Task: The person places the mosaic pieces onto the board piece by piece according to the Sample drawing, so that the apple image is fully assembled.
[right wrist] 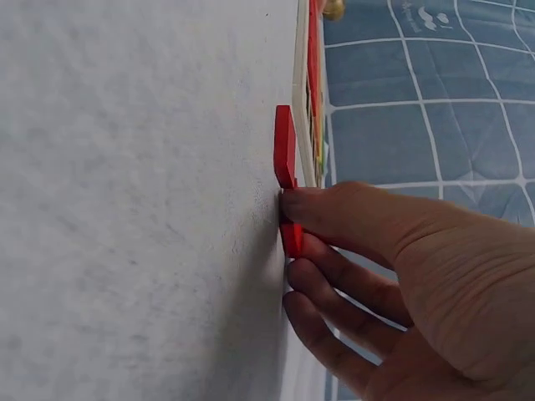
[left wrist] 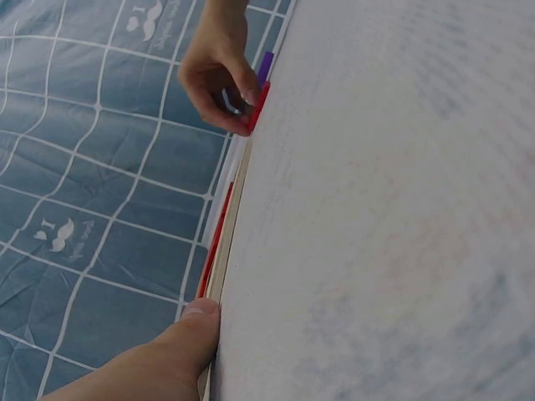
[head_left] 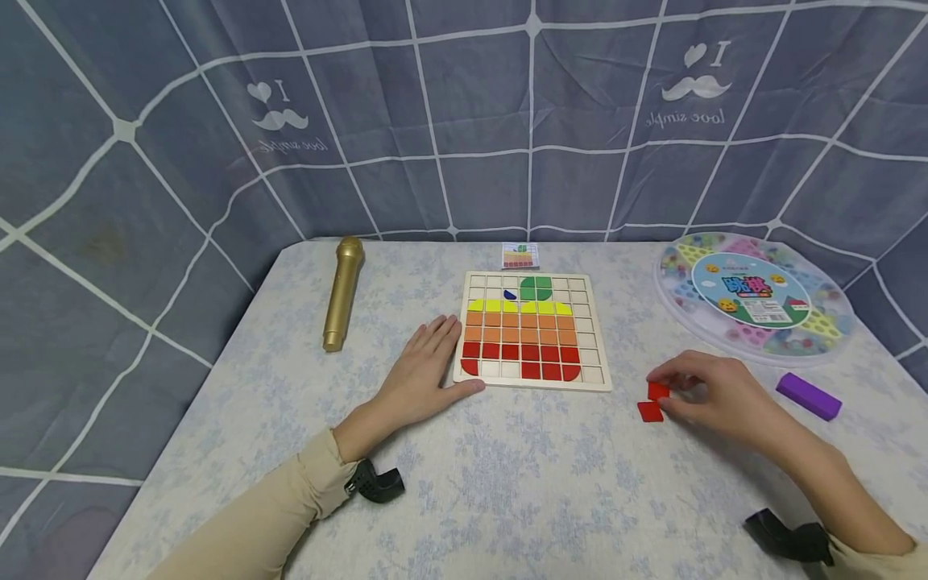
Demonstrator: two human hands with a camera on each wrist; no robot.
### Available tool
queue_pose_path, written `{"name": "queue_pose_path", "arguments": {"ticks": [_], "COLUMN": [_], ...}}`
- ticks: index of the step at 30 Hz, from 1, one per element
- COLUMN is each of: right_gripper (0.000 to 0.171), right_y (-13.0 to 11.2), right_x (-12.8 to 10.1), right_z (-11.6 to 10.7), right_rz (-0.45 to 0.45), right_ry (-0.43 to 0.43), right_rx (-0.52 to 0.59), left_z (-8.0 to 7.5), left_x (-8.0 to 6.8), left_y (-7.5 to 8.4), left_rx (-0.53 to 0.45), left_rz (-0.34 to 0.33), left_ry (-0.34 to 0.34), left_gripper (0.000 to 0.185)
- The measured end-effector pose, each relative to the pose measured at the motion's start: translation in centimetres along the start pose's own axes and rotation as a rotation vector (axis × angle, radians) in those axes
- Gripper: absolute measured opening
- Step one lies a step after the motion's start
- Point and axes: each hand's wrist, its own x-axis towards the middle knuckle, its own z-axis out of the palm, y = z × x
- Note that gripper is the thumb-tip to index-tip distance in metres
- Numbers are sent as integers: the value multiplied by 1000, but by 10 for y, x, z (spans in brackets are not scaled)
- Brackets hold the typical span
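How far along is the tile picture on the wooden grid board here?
Mostly done: the wooden grid board holds yellow, orange and red rows, with two bottom-row cells unfilled. In hand: the right hand pinches one of two loose red square tiles. The left hand steadies the board.

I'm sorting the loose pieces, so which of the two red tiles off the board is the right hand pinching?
The upper red tile, farther from the person: the right hand pinches it. The other red tile lies flat, just nearer.
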Motion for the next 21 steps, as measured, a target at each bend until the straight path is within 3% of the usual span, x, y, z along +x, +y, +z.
{"name": "queue_pose_path", "arguments": {"ticks": [5,9,17,21], "right_gripper": [33,30,29,25], "right_y": [-4,-14,-48,-69], "right_x": [6,16,63,86], "right_z": [-2,0,19,32], "right_rz": [46,33,18,-39], "right_ry": [-3,-1,-83,-100], "right_rx": [21,41,111,139], "left_z": [2,2,0,0], "left_x": [1,3,2,1], "left_y": [1,1,0,-1], "left_rx": [2,3,6,3], "left_rz": [5,4,0,1], "left_ry": [0,-4,-6,0], "left_gripper": [105,105,106,106]}}
